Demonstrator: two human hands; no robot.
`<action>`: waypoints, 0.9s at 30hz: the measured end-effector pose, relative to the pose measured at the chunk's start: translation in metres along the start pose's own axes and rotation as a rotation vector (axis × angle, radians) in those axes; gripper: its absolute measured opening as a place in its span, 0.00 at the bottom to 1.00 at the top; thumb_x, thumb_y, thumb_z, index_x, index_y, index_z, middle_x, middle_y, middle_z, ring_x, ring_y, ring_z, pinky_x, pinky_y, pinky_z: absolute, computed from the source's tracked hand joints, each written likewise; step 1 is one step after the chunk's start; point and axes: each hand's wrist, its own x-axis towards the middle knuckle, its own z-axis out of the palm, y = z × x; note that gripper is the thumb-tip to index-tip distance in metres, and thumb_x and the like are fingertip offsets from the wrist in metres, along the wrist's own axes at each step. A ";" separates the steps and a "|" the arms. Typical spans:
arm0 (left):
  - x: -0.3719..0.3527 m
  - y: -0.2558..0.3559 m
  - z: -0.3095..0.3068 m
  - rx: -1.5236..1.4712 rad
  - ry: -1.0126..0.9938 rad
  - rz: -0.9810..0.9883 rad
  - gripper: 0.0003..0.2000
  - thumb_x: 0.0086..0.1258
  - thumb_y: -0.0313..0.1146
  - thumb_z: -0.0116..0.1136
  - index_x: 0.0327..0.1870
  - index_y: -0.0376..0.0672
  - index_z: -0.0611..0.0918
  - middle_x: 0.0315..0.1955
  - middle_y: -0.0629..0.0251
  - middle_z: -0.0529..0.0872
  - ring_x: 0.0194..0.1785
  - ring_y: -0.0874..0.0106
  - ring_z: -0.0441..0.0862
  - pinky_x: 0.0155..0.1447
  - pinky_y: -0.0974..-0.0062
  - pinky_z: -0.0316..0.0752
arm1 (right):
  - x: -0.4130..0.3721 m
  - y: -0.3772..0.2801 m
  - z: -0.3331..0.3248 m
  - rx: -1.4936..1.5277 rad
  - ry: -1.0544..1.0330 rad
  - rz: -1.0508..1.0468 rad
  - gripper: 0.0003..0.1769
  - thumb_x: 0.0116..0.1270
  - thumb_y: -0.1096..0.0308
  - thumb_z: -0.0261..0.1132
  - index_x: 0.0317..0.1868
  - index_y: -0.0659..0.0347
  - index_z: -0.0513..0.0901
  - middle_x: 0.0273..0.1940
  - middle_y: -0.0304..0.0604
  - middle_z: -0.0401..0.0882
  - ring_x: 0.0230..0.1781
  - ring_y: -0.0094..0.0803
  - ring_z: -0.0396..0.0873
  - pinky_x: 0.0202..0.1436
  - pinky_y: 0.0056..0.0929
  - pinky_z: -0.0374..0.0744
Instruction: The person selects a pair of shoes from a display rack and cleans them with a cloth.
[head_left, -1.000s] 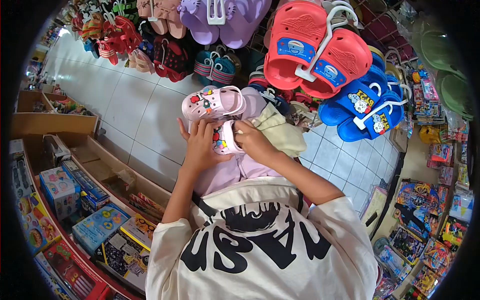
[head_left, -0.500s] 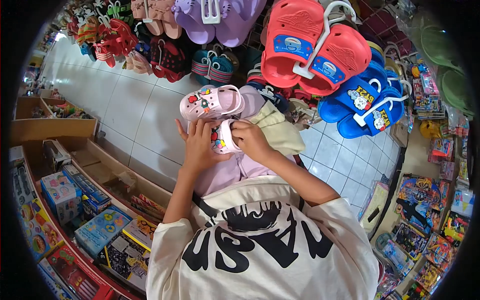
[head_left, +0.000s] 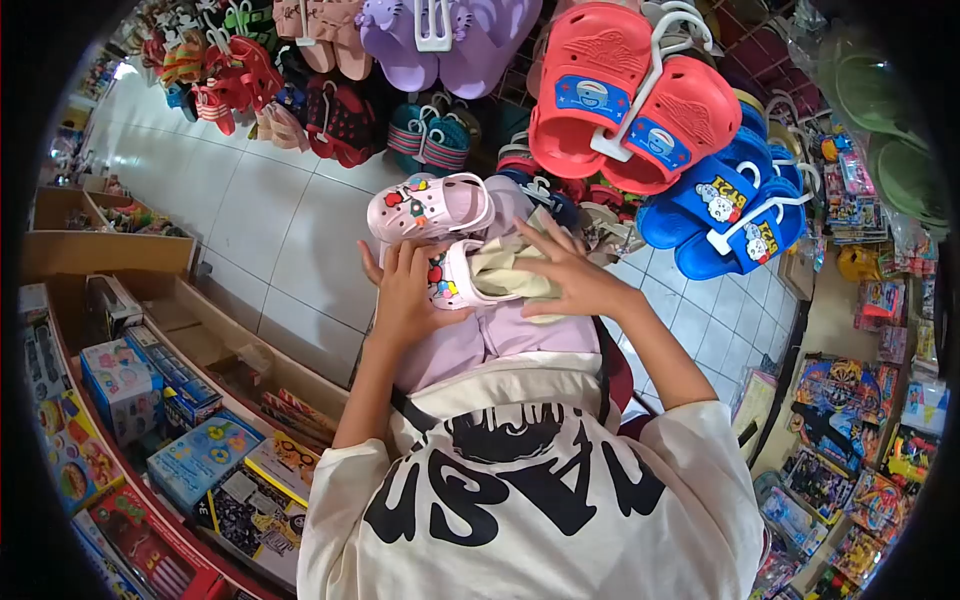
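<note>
Two pale pink clogs with colourful charms lie on my lap; the upper clog [head_left: 425,208] rests beyond my fingers, its strap turned to the right. My left hand [head_left: 404,295] wraps over the toe of the lower clog [head_left: 455,285], thumb along its near edge. A pale yellow cloth [head_left: 500,272] lies bunched at the heel opening of that lower clog. Over this cloth is my right hand [head_left: 578,278], fingers spread apart and fingertips at its folds. Lilac fabric [head_left: 530,332] covers my lap beneath.
Red clogs [head_left: 640,95] and blue slippers [head_left: 730,210] hang close ahead on the right. Purple sandals [head_left: 440,45] and more footwear hang along the top. Boxed goods [head_left: 205,450] fill a wooden shelf [head_left: 110,250] at left; packaged toys [head_left: 840,405] line the right.
My right hand has left the lower clog's heel strap and moved right, its fingers now spread over the yellow cloth. The cloth has shifted left against the clog's opening. My left hand stays on the toe.
</note>
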 end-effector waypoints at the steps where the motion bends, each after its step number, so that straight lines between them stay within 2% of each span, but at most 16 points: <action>1: 0.001 0.000 0.001 -0.001 0.003 0.006 0.43 0.33 0.58 0.73 0.55 0.46 0.76 0.47 0.64 0.74 0.60 0.58 0.67 0.70 0.35 0.26 | -0.005 0.005 0.008 0.021 -0.027 0.039 0.25 0.60 0.62 0.68 0.58 0.54 0.76 0.73 0.47 0.54 0.72 0.47 0.54 0.71 0.48 0.58; 2: 0.001 0.001 0.001 -0.002 0.005 0.010 0.43 0.33 0.58 0.73 0.55 0.46 0.76 0.47 0.63 0.74 0.60 0.58 0.67 0.70 0.35 0.27 | -0.006 0.010 0.011 -0.066 -0.036 -0.018 0.25 0.58 0.65 0.68 0.57 0.56 0.77 0.72 0.46 0.55 0.70 0.48 0.58 0.70 0.44 0.62; 5: 0.001 0.001 0.001 0.007 0.006 0.024 0.43 0.32 0.58 0.73 0.56 0.47 0.76 0.47 0.63 0.74 0.60 0.58 0.67 0.70 0.34 0.27 | 0.002 -0.012 -0.010 -0.096 -0.092 0.054 0.28 0.55 0.71 0.67 0.59 0.56 0.75 0.62 0.49 0.66 0.65 0.47 0.65 0.65 0.39 0.69; 8: 0.001 0.001 0.001 0.025 0.015 0.024 0.43 0.32 0.58 0.73 0.56 0.47 0.76 0.47 0.63 0.74 0.60 0.57 0.67 0.70 0.34 0.28 | 0.018 -0.033 -0.017 -0.116 0.009 -0.008 0.24 0.59 0.70 0.62 0.58 0.60 0.72 0.50 0.48 0.73 0.56 0.44 0.72 0.57 0.37 0.74; 11: -0.001 -0.003 0.003 0.037 0.023 0.012 0.43 0.32 0.57 0.73 0.56 0.47 0.76 0.46 0.63 0.74 0.60 0.57 0.67 0.71 0.35 0.30 | 0.041 -0.034 0.016 0.066 0.033 0.258 0.24 0.57 0.73 0.61 0.55 0.64 0.69 0.45 0.50 0.76 0.52 0.45 0.75 0.52 0.39 0.76; 12: 0.000 -0.005 0.004 0.041 0.031 0.003 0.43 0.32 0.57 0.73 0.56 0.47 0.76 0.46 0.63 0.73 0.60 0.57 0.67 0.71 0.35 0.31 | 0.040 -0.042 0.021 0.105 0.172 0.141 0.21 0.55 0.74 0.62 0.51 0.65 0.73 0.43 0.52 0.75 0.51 0.47 0.76 0.51 0.40 0.77; 15: -0.004 -0.005 0.003 0.028 -0.021 -0.014 0.44 0.32 0.59 0.74 0.54 0.45 0.75 0.48 0.59 0.74 0.62 0.55 0.66 0.72 0.38 0.24 | 0.038 -0.053 0.019 0.166 0.156 0.076 0.19 0.54 0.74 0.64 0.48 0.67 0.76 0.46 0.54 0.75 0.52 0.48 0.75 0.54 0.40 0.76; 16: -0.005 -0.005 0.002 0.035 -0.021 -0.012 0.44 0.32 0.59 0.74 0.54 0.45 0.75 0.48 0.59 0.74 0.62 0.55 0.66 0.72 0.38 0.24 | 0.034 -0.054 0.010 0.170 0.134 0.038 0.20 0.56 0.72 0.64 0.51 0.64 0.78 0.54 0.54 0.71 0.55 0.51 0.73 0.59 0.40 0.74; 19: -0.002 -0.006 0.004 0.032 -0.005 0.002 0.44 0.32 0.58 0.74 0.55 0.46 0.75 0.48 0.59 0.74 0.62 0.55 0.66 0.72 0.38 0.25 | 0.016 -0.051 -0.012 0.099 0.121 -0.020 0.26 0.58 0.68 0.65 0.60 0.53 0.76 0.63 0.52 0.65 0.61 0.53 0.68 0.63 0.43 0.70; 20: -0.002 -0.006 0.004 0.022 0.006 0.002 0.44 0.32 0.58 0.74 0.55 0.46 0.75 0.48 0.60 0.75 0.62 0.55 0.67 0.72 0.38 0.26 | 0.012 -0.052 -0.023 0.055 0.036 0.124 0.34 0.57 0.62 0.68 0.66 0.42 0.71 0.70 0.49 0.57 0.70 0.55 0.59 0.69 0.46 0.63; 23: -0.002 -0.004 0.005 0.013 0.008 -0.016 0.43 0.32 0.58 0.74 0.54 0.46 0.75 0.48 0.61 0.75 0.61 0.56 0.67 0.72 0.38 0.27 | -0.002 -0.037 -0.026 -0.165 0.130 0.178 0.42 0.53 0.56 0.72 0.69 0.38 0.65 0.74 0.48 0.50 0.74 0.54 0.50 0.73 0.47 0.57; 24: -0.002 -0.004 0.006 0.014 0.003 -0.024 0.43 0.32 0.57 0.74 0.54 0.46 0.75 0.48 0.62 0.75 0.61 0.56 0.67 0.72 0.38 0.27 | -0.007 -0.028 -0.022 -0.116 0.053 0.260 0.49 0.49 0.55 0.75 0.71 0.41 0.60 0.76 0.48 0.44 0.76 0.54 0.46 0.75 0.44 0.53; 27: -0.001 -0.005 0.007 -0.006 -0.001 -0.012 0.42 0.32 0.57 0.74 0.53 0.47 0.75 0.48 0.62 0.76 0.61 0.56 0.67 0.72 0.39 0.28 | -0.016 0.007 0.011 0.326 0.265 0.175 0.50 0.48 0.59 0.76 0.71 0.49 0.59 0.75 0.48 0.48 0.75 0.52 0.49 0.75 0.41 0.53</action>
